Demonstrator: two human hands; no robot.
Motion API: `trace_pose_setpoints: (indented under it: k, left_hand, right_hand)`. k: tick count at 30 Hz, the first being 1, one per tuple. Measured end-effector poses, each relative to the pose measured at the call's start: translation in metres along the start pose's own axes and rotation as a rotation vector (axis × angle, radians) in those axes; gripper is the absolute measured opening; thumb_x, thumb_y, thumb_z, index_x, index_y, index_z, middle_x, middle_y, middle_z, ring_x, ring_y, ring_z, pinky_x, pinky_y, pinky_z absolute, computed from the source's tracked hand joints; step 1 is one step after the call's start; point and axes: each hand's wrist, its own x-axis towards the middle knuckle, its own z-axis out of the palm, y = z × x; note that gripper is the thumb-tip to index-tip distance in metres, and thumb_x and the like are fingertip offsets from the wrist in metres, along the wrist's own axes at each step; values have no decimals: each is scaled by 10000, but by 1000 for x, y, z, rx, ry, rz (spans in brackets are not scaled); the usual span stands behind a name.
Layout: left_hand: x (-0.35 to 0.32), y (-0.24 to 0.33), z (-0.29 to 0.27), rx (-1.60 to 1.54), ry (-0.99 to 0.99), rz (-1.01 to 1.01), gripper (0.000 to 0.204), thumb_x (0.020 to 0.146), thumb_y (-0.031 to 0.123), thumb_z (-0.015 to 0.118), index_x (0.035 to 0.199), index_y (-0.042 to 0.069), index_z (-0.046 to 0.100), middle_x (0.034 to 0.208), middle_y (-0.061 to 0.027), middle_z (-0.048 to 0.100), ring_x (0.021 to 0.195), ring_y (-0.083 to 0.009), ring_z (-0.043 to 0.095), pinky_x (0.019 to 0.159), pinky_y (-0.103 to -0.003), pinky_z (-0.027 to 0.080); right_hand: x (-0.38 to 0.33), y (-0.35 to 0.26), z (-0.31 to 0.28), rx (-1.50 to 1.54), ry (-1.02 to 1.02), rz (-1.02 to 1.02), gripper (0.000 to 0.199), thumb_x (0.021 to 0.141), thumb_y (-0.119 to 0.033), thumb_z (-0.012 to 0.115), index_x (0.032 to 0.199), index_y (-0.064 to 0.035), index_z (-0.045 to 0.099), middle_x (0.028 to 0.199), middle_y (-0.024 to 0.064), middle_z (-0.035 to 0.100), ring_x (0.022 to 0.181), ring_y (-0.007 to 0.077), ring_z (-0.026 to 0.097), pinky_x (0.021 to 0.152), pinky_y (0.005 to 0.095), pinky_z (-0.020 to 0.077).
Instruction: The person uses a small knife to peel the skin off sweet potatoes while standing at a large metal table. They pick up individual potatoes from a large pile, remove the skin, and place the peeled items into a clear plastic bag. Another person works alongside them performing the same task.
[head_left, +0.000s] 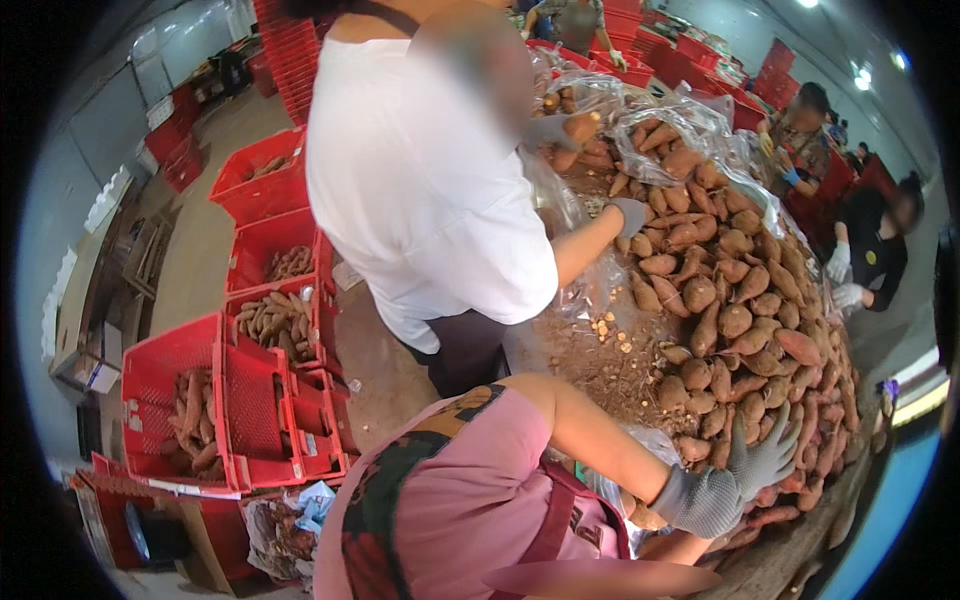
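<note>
Far left, red perforated plastic crates [248, 390] held brown tubers. Low in the middle, the bare right forearm [677, 547] reached in under the other arm's glove — its fingers hidden, their grip impossible to tell. And there was the left hand [725, 490], in grey knit, fingers fanned wide over tapered, reddish-brown sweet potatoes [735, 320] heaped at right! A light, cupped palm probably suited them — hard pressure risked bruising.

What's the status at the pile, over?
Grey-gloved grip: fingers spread over reddish-brown tapered sweet potatoes, left or right unclear. Sweet potatoes: loosely heaped. Crumpled clear plastic: heap's far side, away from that grip.
</note>
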Motion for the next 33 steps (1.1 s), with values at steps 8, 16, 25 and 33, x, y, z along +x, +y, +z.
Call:
trace_pose_setpoints:
  k: [8,16,25,33]
  left_hand:
    - [-6,16,-3,15,12,19,209,687,249,564,775,61,532,705,-78,509,601,-243,503,476,-369,381]
    - [-11,19,2,47,-2,-2,223,674,266,574,731,55,529,672,-69,513,572,-244,504,448,-378,371]
    - [10,-4,-54,-69,-157,-34,255,727,298,544,741,44,522,667,-67,499,593,-251,525,464,-372,366]
    - [5,-37,-44,-540,-232,-380,308,655,314,682,714,56,524,643,-95,524,615,-321,546,531,-413,407]
  right_hand:
    - [-1,10,14,559,-134,101,479,891,-401,491,1252,-87,501,1286,153,481,1166,315,473,959,427,376]
    - [-1,1,8,1137,-36,227,504,912,-368,458,1289,-34,442,1343,144,428,1213,268,434,1006,424,341]
    - [3,20,-22,1454,330,375,501,947,-338,376,1315,1,397,1365,171,386,1256,257,384,1067,379,284]
    - [3,2,-25,1904,-55,466,515,958,-270,320,1365,43,289,1404,191,311,1317,275,289,1114,371,201]
